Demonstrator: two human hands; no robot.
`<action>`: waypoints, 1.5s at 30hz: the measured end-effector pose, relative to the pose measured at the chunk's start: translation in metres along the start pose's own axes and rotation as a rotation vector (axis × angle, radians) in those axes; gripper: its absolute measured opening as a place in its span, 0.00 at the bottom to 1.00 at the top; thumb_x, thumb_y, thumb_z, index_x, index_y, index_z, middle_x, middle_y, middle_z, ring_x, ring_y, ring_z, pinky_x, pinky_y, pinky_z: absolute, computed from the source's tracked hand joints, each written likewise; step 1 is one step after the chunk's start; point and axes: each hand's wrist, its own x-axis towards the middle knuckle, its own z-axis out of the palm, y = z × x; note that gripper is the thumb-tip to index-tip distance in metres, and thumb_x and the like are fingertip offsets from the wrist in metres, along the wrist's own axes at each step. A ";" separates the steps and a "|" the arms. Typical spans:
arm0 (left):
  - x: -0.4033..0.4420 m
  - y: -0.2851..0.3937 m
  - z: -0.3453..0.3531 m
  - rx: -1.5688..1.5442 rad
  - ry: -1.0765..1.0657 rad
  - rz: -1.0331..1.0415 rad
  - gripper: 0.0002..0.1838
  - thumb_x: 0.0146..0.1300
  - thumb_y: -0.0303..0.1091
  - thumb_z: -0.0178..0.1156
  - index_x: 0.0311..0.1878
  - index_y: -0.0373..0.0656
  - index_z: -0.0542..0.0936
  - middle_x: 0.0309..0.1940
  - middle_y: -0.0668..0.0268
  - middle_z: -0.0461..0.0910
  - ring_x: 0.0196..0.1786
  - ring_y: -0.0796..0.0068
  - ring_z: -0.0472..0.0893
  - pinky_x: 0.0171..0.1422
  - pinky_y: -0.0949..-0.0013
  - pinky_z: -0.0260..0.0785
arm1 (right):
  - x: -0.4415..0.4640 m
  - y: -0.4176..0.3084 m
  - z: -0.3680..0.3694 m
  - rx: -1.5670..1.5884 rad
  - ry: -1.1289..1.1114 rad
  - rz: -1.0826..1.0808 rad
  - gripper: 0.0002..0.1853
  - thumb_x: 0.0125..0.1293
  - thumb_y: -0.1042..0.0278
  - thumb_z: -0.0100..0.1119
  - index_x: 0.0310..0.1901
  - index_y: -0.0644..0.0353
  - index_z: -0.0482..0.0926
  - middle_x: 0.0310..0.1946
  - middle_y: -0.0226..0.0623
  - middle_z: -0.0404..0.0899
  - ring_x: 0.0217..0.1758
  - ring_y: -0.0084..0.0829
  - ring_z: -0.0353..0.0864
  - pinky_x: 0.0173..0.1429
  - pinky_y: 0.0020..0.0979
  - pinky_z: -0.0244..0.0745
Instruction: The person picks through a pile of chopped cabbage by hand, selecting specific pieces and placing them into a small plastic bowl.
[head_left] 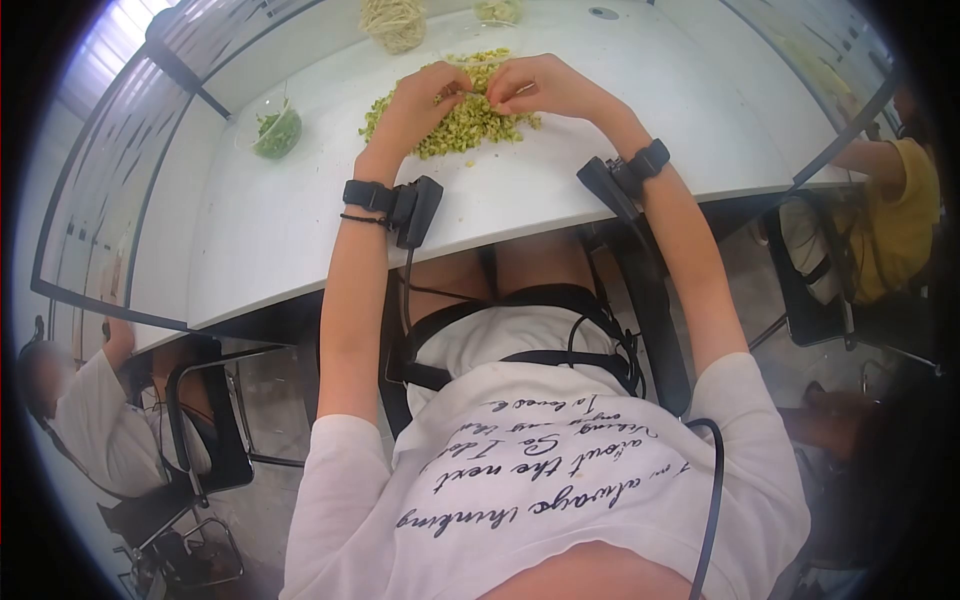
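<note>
A loose pile of small chopped green pieces (455, 135) is spread on the white table. Above its left part is my left hand (432, 98), its fingers curled in and the thumb bent toward them. Facing it from the right, my right hand (545, 85) has its thumb and fingers pinched together over the pile. Anything between the fingertips of either hand is too small to make out. A clear bowl (277, 130) with green bits in it stands left of the pile.
Beyond the pile lie a bundle of pale thin strands (393, 25) and another clear container (498, 11). Partition panels (110, 190) border the white table (300, 235). People sit at both sides, one in a yellow top (895, 220). Cables run from my wrist straps.
</note>
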 end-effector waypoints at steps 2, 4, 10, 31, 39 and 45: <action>0.000 0.001 0.000 -0.005 -0.004 -0.007 0.09 0.55 0.20 0.60 0.40 0.38 0.77 0.36 0.65 0.78 0.40 0.73 0.79 0.48 0.72 0.73 | 0.000 -0.001 0.001 -0.032 -0.008 0.006 0.06 0.57 0.72 0.62 0.37 0.62 0.81 0.35 0.33 0.80 0.37 0.25 0.80 0.43 0.26 0.76; 0.000 0.002 0.000 -0.003 -0.005 -0.012 0.09 0.55 0.20 0.60 0.40 0.38 0.77 0.36 0.65 0.78 0.40 0.73 0.79 0.48 0.72 0.73 | 0.000 -0.005 0.001 -0.074 -0.024 0.024 0.07 0.59 0.68 0.62 0.37 0.61 0.81 0.31 0.33 0.80 0.35 0.23 0.80 0.39 0.26 0.74; 0.000 0.004 -0.002 -0.005 -0.025 -0.021 0.07 0.57 0.20 0.59 0.40 0.37 0.77 0.36 0.65 0.78 0.41 0.73 0.79 0.48 0.71 0.74 | -0.001 -0.010 0.002 -0.050 -0.015 0.089 0.11 0.61 0.61 0.61 0.37 0.60 0.80 0.27 0.32 0.80 0.30 0.22 0.78 0.37 0.26 0.72; 0.002 0.016 -0.005 0.137 0.441 0.103 0.07 0.57 0.25 0.62 0.40 0.41 0.79 0.35 0.64 0.81 0.33 0.72 0.80 0.40 0.74 0.72 | 0.002 -0.019 0.003 -0.122 0.245 -0.097 0.07 0.63 0.68 0.58 0.39 0.61 0.77 0.27 0.31 0.80 0.28 0.21 0.78 0.38 0.23 0.73; 0.013 0.011 0.003 0.160 0.574 0.138 0.05 0.60 0.25 0.60 0.39 0.42 0.78 0.34 0.65 0.80 0.33 0.74 0.80 0.38 0.74 0.72 | 0.017 -0.007 0.003 -0.354 0.605 -0.239 0.08 0.62 0.67 0.59 0.40 0.61 0.76 0.31 0.35 0.79 0.31 0.27 0.78 0.38 0.26 0.73; 0.029 0.009 0.014 0.105 0.574 0.136 0.05 0.61 0.25 0.58 0.41 0.42 0.77 0.35 0.64 0.79 0.34 0.73 0.80 0.38 0.73 0.71 | 0.026 0.006 0.003 -0.440 0.659 -0.217 0.08 0.62 0.67 0.60 0.39 0.62 0.77 0.31 0.34 0.78 0.32 0.28 0.76 0.40 0.27 0.73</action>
